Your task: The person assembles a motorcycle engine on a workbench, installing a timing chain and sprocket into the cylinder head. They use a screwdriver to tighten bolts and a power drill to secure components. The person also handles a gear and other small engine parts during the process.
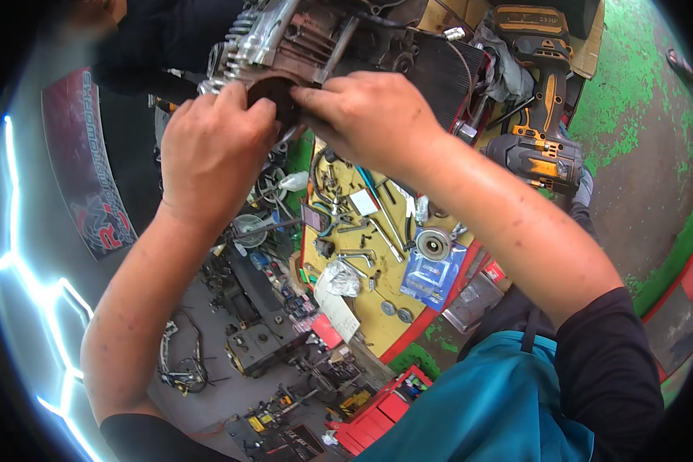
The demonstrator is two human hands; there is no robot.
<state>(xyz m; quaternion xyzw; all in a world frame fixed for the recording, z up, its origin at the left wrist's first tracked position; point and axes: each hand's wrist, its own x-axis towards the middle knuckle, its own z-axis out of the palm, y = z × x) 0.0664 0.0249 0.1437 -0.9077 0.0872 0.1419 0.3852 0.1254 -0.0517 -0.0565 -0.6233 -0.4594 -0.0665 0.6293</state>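
Observation:
At the top of the head view, a finned metal engine part [316, 38] has a dark, round opening [273, 91] facing me. My left hand [219, 142] is closed at the left of this opening, its fingers curled and its knuckles toward me. On the opposite side, my right hand [369, 112] has its thumb and fingers pressed together at the rim. Whatever small thing the fingertips may grip is hidden. Bright coiled metal [246, 50] shows just above my left hand.
Below my hands, a yellow workbench top [377, 323] carries wrenches, a round metal part [433, 245] and a blue packet [436, 277]. A black-and-yellow power tool [543, 158] lies at right. Engine parts [262, 346] and a red toolbox [385, 412] stand lower down.

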